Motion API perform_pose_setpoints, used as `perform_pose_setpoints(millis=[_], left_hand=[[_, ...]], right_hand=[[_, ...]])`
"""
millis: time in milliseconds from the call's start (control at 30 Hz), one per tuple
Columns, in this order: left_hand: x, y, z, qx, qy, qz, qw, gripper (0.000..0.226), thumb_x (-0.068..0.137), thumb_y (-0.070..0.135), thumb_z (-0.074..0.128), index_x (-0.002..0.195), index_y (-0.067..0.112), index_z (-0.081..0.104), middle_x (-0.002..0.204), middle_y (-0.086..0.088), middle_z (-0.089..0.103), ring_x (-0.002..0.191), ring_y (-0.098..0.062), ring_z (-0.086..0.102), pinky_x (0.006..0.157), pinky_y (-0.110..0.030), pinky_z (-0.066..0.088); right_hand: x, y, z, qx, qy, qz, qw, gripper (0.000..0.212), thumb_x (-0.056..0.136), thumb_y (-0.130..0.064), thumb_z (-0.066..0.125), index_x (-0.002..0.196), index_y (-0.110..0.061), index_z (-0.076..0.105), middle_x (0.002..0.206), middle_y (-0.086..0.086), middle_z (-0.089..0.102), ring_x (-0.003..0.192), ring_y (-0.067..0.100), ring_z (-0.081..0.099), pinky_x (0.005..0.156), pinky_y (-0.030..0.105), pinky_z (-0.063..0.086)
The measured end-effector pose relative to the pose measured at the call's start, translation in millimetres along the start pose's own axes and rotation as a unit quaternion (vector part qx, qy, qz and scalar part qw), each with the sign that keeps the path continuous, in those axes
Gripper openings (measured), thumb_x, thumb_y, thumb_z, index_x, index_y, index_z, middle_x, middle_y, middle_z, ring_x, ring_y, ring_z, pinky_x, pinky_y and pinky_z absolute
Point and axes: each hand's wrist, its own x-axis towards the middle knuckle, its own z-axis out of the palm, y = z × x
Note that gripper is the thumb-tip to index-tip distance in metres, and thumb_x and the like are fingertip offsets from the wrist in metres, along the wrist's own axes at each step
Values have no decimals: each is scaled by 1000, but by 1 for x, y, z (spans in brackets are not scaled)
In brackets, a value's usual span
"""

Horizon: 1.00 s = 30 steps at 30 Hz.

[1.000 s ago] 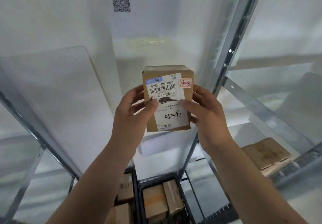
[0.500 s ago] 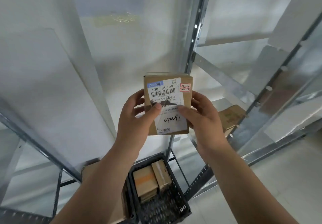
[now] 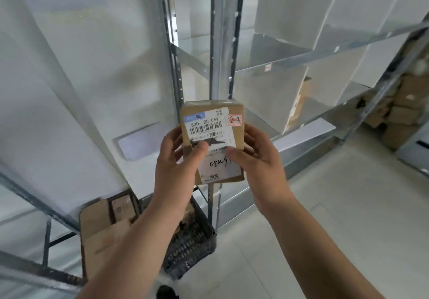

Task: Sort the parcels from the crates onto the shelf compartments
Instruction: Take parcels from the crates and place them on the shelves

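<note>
- Pale tiled floor fills the near right of the view and runs up to the foot of the racks
- A galvanised metal shelf rack rises through the middle, its perforated uprights directly behind the held parcel; grey beams run off to the far right
- White panels wall off the compartments on the left, and more of them divide the compartments on the right
- A white shelf board lies low on the right, just beyond the right hand
- Stacked brown boxes sit at the far right behind a slanting rack post, blurred
- A black mesh crate stands on the floor below the hands, half hidden by the left forearm; its contents are hard to make out
- Brown cardboard parcels lie just left of the crate; what holds them cannot be told
- The parcel, a small brown carton, is held up at the centre, in front of the rack uprights
- The left hand grips its left edge, thumb pressed on the front, fingers curled behind
- The right hand grips its right edge the same way
- A white shipping label covers the front, with a barcode, "530- D5 069" and handwriting
- A red-bordered sticker at the label's upper right reads "2-3"
- A dark shoe tip shows at the bottom edge
</note>
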Motion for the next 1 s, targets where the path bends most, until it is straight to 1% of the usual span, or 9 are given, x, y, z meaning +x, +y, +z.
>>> perform_pose_setpoints(millis=[67, 133, 233, 333, 500, 567, 633, 833, 1000], left_hand=[[-25, -3, 31, -6, -29, -8, 1000, 43, 88, 31, 80, 127, 40, 64, 121, 16, 75, 117, -13, 70, 90, -35, 58], [-44, -3, 62, -12, -69, -9, 997, 40, 93, 23, 78, 127, 38, 65, 120, 15, 76, 116, -14, 71, 88, -34, 59], [-70, 0, 107, 1, -134, -7, 991, 42, 93, 25, 79, 130, 39, 65, 122, 17, 75, 117, -11, 70, 92, -39, 62], [-92, 2, 148, 3, -192, -3, 981, 43, 93, 25, 79, 133, 35, 65, 123, 15, 75, 116, -11, 70, 95, -42, 61], [-115, 0, 205, -26, -265, -14, 964, 41, 95, 12, 75, 133, 25, 67, 119, 8, 78, 108, -10, 74, 81, -25, 62], [-119, -2, 223, -24, -291, -18, 956, 39, 96, 12, 74, 133, 25, 67, 119, 8, 78, 106, -10, 75, 80, -25, 62], [-120, -5, 242, -28, -316, -24, 948, 39, 97, 12, 73, 133, 25, 68, 119, 9, 78, 106, -11, 75, 77, -24, 61], [-103, -15, 299, -23, -383, -16, 923, 39, 97, 9, 72, 134, 21, 68, 115, 8, 79, 103, -10, 76, 74, -19, 59], [-76, -26, 346, -49, -419, -36, 906, 37, 98, 8, 70, 131, 23, 69, 112, 10, 79, 101, -7, 75, 69, -16, 57]], right_hand=[[-25, -10, -37, -1, 33, 8, 999, 49, 95, 2, 70, 132, -29, 66, 119, -9, 78, 109, 15, 74, 81, 35, 64], [-47, -23, -72, 2, 67, 6, 998, 50, 94, 5, 71, 131, -29, 67, 120, -6, 79, 110, 18, 75, 80, 34, 63], [-76, -39, -121, 17, 119, -3, 993, 51, 92, 8, 71, 132, -24, 66, 121, -2, 79, 110, 20, 76, 79, 32, 63], [-101, -51, -161, 29, 177, -17, 984, 48, 92, 10, 70, 125, -25, 67, 119, -2, 79, 108, 20, 77, 78, 31, 63], [-127, -58, -212, 39, 262, -34, 964, 51, 92, 10, 70, 135, -16, 63, 125, 3, 77, 112, 22, 76, 88, 38, 63], [-132, -59, -227, 41, 289, -36, 956, 52, 92, 10, 70, 136, -17, 63, 124, 2, 78, 111, 21, 76, 92, 40, 63], [-134, -61, -240, 37, 308, -39, 950, 51, 92, 9, 70, 135, -18, 64, 122, 0, 79, 110, 19, 76, 92, 39, 64], [-122, -66, -282, 24, 354, -41, 934, 48, 93, 8, 69, 133, -18, 65, 120, 2, 79, 107, 19, 77, 80, 29, 64], [-89, -68, -313, 1, 397, -40, 917, 48, 92, 6, 73, 133, -18, 65, 119, 1, 80, 104, 17, 78, 75, 28, 64]])
